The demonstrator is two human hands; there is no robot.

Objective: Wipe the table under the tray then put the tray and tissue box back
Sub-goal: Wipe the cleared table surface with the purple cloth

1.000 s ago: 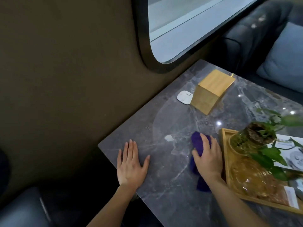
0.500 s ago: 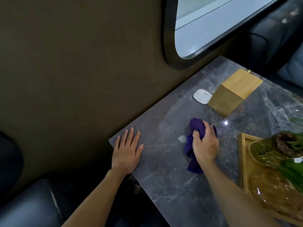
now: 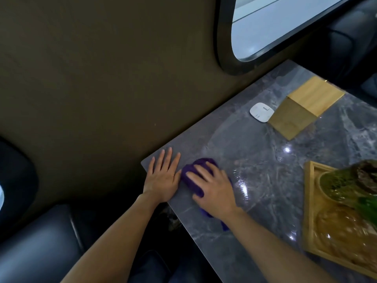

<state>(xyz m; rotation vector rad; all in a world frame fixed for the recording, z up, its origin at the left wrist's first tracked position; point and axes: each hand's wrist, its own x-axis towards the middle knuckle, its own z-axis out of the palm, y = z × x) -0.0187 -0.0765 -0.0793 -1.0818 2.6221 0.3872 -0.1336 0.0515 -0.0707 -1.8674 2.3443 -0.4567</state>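
Observation:
My right hand (image 3: 214,188) presses a purple cloth (image 3: 190,176) flat on the grey marble table (image 3: 255,160) near its left corner. My left hand (image 3: 163,178) lies flat and open on that corner, its thumb side touching the cloth. A wooden tray (image 3: 308,203) sits at the right edge of view, holding a glass plant pot (image 3: 346,180) and an amber glass dish (image 3: 342,233). The wooden tissue box (image 3: 302,107) stands farther back on the table.
A small white square device (image 3: 262,112) lies beside the tissue box. A brown wall with a rounded window (image 3: 285,27) runs along the table's left side. Dark leather seats (image 3: 36,242) are below left and beyond the table.
My right hand has slid the purple cloth left and toward me, from mid-table to right beside my left hand. The view has shifted left; my left hand stays flat on the corner.

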